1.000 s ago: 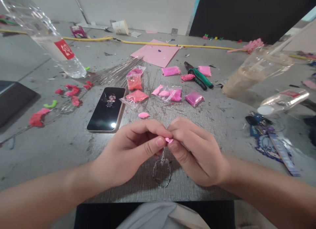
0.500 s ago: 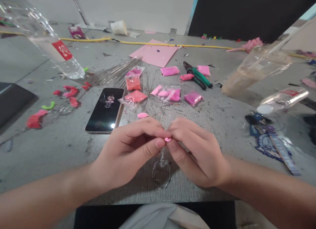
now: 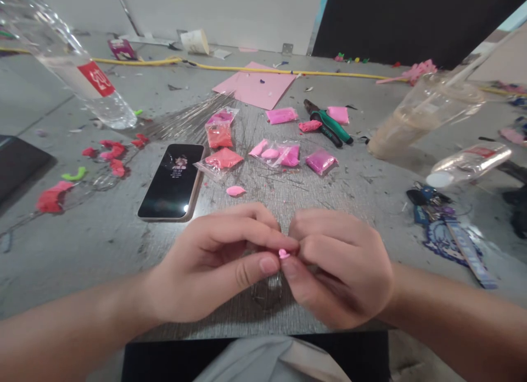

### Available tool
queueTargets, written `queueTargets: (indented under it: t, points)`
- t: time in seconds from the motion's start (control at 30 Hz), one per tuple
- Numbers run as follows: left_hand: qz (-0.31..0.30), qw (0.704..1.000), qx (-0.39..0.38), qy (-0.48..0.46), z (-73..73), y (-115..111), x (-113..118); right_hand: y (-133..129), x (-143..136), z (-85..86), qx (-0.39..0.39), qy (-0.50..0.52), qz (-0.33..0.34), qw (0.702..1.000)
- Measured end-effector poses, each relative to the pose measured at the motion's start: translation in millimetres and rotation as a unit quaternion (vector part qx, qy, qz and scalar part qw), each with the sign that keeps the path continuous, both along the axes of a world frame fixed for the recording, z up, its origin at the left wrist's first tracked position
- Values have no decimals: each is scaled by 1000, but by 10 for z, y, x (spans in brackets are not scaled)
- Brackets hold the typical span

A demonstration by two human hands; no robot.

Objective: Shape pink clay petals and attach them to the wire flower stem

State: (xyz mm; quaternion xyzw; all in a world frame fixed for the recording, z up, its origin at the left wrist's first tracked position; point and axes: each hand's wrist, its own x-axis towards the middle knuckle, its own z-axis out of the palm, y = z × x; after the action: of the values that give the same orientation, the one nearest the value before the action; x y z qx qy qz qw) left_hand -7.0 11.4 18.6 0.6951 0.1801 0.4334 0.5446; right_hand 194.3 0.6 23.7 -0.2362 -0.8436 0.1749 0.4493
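Observation:
A tiny piece of pink clay [image 3: 284,254] is pinched between the fingertips of both hands, above the table's front part. My left hand [image 3: 224,261] holds it from the left with thumb and forefinger. From the right, my right hand [image 3: 341,267] presses on it, its other fingers curled. Under the hands a bent wire shape [image 3: 267,294] shows, partly covered. A pink clay petal [image 3: 235,191] lies just beyond my left hand. Farther off are an opened bag of pink clay [image 3: 288,153], an orange-red clay bag [image 3: 223,158] and a magenta clay bag [image 3: 321,161].
Left of centre lies a phone [image 3: 172,181], with red clay pieces on wire [image 3: 113,150] and a water bottle [image 3: 99,85] beyond. Green pliers [image 3: 331,127], a wire bundle [image 3: 193,117] and pink paper [image 3: 263,85] lie behind. At right are a drink cup [image 3: 407,124] and keys [image 3: 432,198].
Both hands have come slightly lower and nearer, and the pink clay between them looks more folded. The right hand's fingers are curled more. The view has shifted slightly.

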Motion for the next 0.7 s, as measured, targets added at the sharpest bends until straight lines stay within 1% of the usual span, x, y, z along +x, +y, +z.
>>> queueTargets:
  t: [0.23,0.43,0.57,0.7]
  points:
    - [-46,999,-21,3,20,28,-11,0,22,-16,-19,8,53,998]
    - [-45,998,-40,23,6,20,-24,33,36,8,-19,-5,76,997]
    - [-48,997,-63,1,0,8,-25,37,34,26,-23,-3,80,997]
    - [-55,996,-63,-10,1,19,-9,23,35,25,-36,7,85,996]
